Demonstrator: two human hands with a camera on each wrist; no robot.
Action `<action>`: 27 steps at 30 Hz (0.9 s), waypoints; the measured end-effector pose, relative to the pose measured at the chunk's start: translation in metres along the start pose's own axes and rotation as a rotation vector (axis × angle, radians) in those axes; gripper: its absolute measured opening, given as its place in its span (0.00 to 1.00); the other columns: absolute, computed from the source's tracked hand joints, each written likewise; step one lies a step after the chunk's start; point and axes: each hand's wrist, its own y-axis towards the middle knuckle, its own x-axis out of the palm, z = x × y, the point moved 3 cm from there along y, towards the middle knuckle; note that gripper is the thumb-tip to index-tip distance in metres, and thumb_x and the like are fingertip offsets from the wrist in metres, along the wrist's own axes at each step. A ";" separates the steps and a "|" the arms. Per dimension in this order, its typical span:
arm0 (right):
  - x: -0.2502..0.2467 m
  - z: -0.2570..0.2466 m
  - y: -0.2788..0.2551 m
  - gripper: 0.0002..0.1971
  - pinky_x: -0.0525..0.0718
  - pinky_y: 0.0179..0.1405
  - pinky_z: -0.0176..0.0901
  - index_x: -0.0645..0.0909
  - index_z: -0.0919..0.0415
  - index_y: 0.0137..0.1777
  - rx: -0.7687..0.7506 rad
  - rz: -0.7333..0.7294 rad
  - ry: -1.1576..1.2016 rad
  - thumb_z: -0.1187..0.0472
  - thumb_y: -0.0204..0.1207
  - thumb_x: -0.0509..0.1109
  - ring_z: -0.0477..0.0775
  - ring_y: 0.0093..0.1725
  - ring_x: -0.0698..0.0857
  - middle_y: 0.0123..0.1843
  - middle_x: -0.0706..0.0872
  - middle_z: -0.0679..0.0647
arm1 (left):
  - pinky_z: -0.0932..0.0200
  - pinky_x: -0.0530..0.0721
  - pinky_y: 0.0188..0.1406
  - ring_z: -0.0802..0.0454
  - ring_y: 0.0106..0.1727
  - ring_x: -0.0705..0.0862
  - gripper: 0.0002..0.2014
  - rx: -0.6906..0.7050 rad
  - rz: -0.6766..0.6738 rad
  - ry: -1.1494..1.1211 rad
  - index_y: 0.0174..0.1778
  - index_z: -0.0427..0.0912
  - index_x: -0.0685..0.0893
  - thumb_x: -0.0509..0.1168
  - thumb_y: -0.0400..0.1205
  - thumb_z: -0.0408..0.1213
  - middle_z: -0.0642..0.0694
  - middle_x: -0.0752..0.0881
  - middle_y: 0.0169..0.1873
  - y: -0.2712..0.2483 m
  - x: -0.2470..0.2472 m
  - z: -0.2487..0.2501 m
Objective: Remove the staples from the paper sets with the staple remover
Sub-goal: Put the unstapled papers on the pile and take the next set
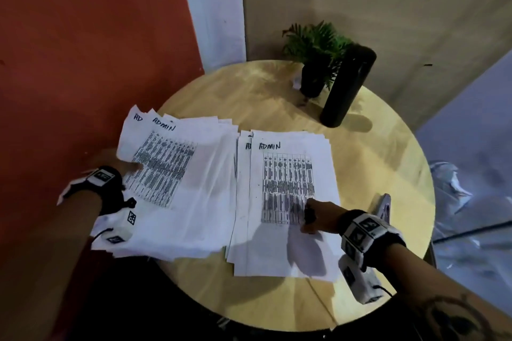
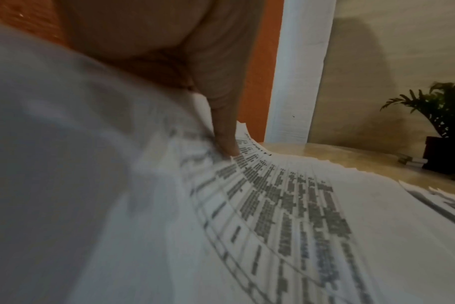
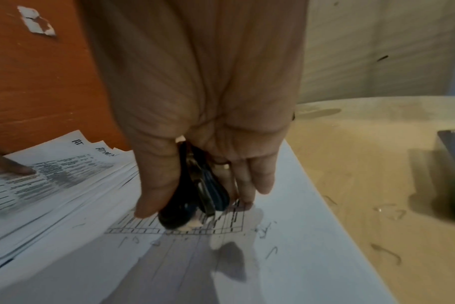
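Note:
Two stacks of printed paper sets lie on a round wooden table (image 1: pixel 374 163). My left hand (image 1: pixel 130 167) holds the fanned left stack (image 1: pixel 191 188) at its left edge. Its thumb (image 2: pixel 225 131) presses on the printed top sheet (image 2: pixel 286 205), and lifted paper hides the other fingers. My right hand (image 1: pixel 311 219) grips a black staple remover (image 1: pixel 308 213) and holds it low over the table print on the right stack (image 1: pixel 288 169). In the right wrist view the staple remover (image 3: pixel 205 191) sits between thumb and fingers, its tip touching the top sheet (image 3: pixel 286 257).
A potted plant (image 1: pixel 313 63) and a tall black cylinder (image 1: pixel 346 86) stand at the table's far side. A grey and green object (image 3: pixel 452 168) lies at the right edge. Loose bent staples (image 3: pixel 387 253) lie on the wood. An orange wall (image 1: pixel 83 50) is close on the left.

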 end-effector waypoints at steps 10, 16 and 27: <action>-0.018 -0.010 0.003 0.11 0.69 0.30 0.31 0.79 0.60 0.37 -0.002 -0.130 -0.074 0.54 0.76 0.69 0.51 0.40 0.76 0.37 0.78 0.55 | 0.44 0.72 0.68 0.35 0.70 0.73 0.27 0.446 0.135 0.223 0.69 0.40 0.76 0.72 0.75 0.41 0.34 0.77 0.67 -0.047 0.066 0.119; -0.017 -0.006 0.008 0.11 0.72 0.42 0.37 0.79 0.59 0.39 0.016 -0.117 -0.065 0.51 0.75 0.70 0.52 0.42 0.78 0.40 0.80 0.55 | 0.57 0.75 0.64 0.41 0.70 0.78 0.32 0.286 -0.335 0.084 0.73 0.34 0.71 0.74 0.76 0.41 0.37 0.77 0.71 -0.091 0.172 0.181; -0.002 0.010 0.012 0.16 0.70 0.44 0.40 0.70 0.58 0.46 0.025 -0.048 0.075 0.49 0.73 0.72 0.53 0.46 0.75 0.40 0.76 0.51 | 0.56 0.78 0.55 0.41 0.50 0.84 0.35 0.085 -0.425 0.000 0.77 0.31 0.67 0.72 0.78 0.43 0.35 0.84 0.62 -0.092 0.196 0.183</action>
